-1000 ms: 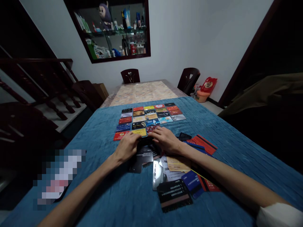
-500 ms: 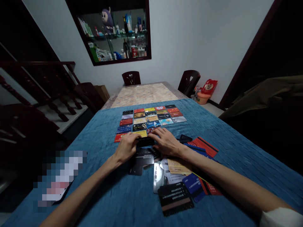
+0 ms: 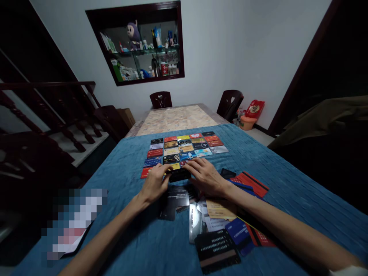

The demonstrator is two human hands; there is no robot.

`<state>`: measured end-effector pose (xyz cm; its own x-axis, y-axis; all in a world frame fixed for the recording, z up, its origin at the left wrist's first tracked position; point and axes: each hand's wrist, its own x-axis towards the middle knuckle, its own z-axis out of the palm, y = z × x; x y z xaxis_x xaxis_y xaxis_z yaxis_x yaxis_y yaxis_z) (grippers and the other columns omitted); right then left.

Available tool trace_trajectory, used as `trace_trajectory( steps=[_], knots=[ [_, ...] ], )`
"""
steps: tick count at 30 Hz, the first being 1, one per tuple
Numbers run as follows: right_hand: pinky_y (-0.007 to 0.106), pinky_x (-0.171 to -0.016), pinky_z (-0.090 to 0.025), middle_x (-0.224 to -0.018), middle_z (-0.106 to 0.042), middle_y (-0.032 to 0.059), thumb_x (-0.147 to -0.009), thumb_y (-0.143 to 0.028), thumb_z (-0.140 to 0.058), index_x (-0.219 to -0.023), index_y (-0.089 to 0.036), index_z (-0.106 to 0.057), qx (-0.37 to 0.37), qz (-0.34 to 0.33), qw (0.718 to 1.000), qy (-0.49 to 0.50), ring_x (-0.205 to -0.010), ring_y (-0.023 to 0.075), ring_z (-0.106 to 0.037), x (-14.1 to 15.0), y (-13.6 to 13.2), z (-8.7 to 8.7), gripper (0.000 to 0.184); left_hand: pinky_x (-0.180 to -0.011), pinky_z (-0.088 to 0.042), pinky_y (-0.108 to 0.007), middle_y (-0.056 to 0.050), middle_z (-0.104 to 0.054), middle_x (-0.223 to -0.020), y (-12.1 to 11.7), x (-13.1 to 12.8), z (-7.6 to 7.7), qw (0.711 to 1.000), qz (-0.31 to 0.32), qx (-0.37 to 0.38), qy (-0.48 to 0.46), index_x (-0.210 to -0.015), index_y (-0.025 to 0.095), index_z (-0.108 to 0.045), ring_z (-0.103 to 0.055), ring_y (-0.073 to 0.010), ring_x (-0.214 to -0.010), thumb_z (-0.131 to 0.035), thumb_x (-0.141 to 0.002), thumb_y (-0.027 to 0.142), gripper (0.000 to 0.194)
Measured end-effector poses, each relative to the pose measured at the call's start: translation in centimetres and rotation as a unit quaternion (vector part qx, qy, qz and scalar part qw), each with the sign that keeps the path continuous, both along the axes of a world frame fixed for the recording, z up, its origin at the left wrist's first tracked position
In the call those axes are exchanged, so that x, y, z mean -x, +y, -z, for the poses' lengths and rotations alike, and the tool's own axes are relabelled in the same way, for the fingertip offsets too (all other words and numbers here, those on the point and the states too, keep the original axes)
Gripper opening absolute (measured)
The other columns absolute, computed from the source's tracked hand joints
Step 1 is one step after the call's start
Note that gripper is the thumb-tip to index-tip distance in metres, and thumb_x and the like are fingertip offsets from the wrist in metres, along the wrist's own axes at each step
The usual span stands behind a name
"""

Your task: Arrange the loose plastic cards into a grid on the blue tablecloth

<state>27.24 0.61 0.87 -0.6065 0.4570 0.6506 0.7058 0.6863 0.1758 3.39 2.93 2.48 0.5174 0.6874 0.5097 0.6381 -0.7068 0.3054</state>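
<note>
Leftmost, a pixelated, blurred patch [image 3: 71, 222] lies on the rumpled blue cloth-covered table [image 3: 120, 237], well away from the fingers. Next, the left hand [image 3: 155, 184] is seen with fingers bent, its fingertips pinching the left end of a small black rectangular plastic card [image 3: 179, 174]. That card is held flat just above the cloth, between the two hands, right at the near edge of the neat grid of colourful plastic cards [image 3: 184, 149], which spreads out beyond the fingertips. Beneath the wrists and nearer the body, a loose heap of dark, white, tan and blue cards [image 3: 207, 218] is scattered, partly overlapping. The right hand [image 3: 207, 176] is laid over the right end of the black card, fingers spread and lightly curled, the tips pressing on it; whether a thumb sits underneath cannot be told. Further right of those fingers, red cards with black stripes [image 3: 253, 183] lie on the cloth.

The black card is judged to be light, thin, stiff and slightly springy, with a smooth face likely to slip on its neighbours yet drag on the soft fabric. It is best taken by its short edges or corners, pinched between thumb and fingertip, since a flat card on cloth offers little purchase from above. Little risk of breakage is expected, though neighbouring cards in the grid could be nudged out of line.
</note>
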Motion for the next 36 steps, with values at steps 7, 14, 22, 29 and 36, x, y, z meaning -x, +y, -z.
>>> trace_trajectory(
  steps=[7, 14, 22, 29, 36],
  knots=[
    [0.04, -0.084, -0.043, -0.114, -0.065, 0.0143, -0.09, -0.019, -0.056, -0.119, -0.013, -0.06, 0.02, 0.015, 1.0, -0.004, -0.102, 0.0267, -0.052, 0.1, 0.3, -0.5, 0.03, -0.085, -0.055, -0.04, -0.008, -0.068, -0.1, 0.3, -0.2, -0.3, 1.0, 0.001, -0.022, 0.012, -0.105, 0.017, -0.062, -0.063, -0.0228, -0.093, -0.054, -0.087, 0.009, 0.021],
    [0.041, -0.083, -0.046, -0.108, -0.062, 0.0141, -0.081, -0.023, -0.064, -0.117, -0.014, -0.058, 0.058, 0.011, 0.998, 0.002, -0.1, 0.0279, -0.05, 0.1, 1.9, -0.8, 0.037, -0.096, -0.051, -0.048, -0.012, -0.064, -0.117, 0.5, 0.2, -1.4, 0.997, 0.005, -0.017, 0.079, -0.121, 0.018, -0.055, -0.058, -0.0291, -0.11, -0.063, -0.082, 0.015, 0.04],
    [0.042, -0.084, -0.047, -0.112, -0.057, 0.0169, -0.079, -0.028, -0.066, -0.118, -0.01, -0.057, 0.05, -0.016, 0.999, 0.011, -0.103, 0.0284, -0.046, 0.4, 4.1, -2.2, 0.044, -0.099, -0.049, -0.047, -0.017, -0.053, -0.132, 2.1, 0.9, -2.3, 0.989, 0.005, -0.032, 0.147, -0.132, 0.014, -0.047, -0.052, -0.0317, -0.121, -0.063, -0.078, 0.013, 0.057],
    [0.044, -0.085, -0.047, -0.114, -0.056, 0.016, -0.079, -0.031, -0.066, -0.118, -0.013, -0.056, 0.098, -0.027, 0.994, -0.032, -0.102, 0.0282, -0.046, 0.8, 6.6, -3.3, 0.045, -0.097, -0.047, -0.048, -0.016, -0.058, -0.127, 4.0, 1.4, -3.9, 0.978, 0.004, -0.043, 0.204, -0.128, 0.016, -0.05, -0.053, -0.0321, -0.118, -0.062, -0.078, 0.013, 0.052],
    [0.042, -0.085, -0.045, -0.111, -0.057, 0.0159, -0.08, -0.034, -0.067, -0.115, -0.01, -0.058, 0.107, -0.033, 0.992, -0.061, -0.101, 0.0278, -0.047, 2.4, 10.6, -4.7, 0.043, -0.092, -0.047, -0.045, -0.016, -0.059, -0.125, 7.0, 2.4, -5.3, 0.964, -0.023, -0.058, 0.258, -0.122, 0.016, -0.054, -0.055, -0.0326, -0.115, -0.065, -0.074, 0.011, 0.05]
  ],
)
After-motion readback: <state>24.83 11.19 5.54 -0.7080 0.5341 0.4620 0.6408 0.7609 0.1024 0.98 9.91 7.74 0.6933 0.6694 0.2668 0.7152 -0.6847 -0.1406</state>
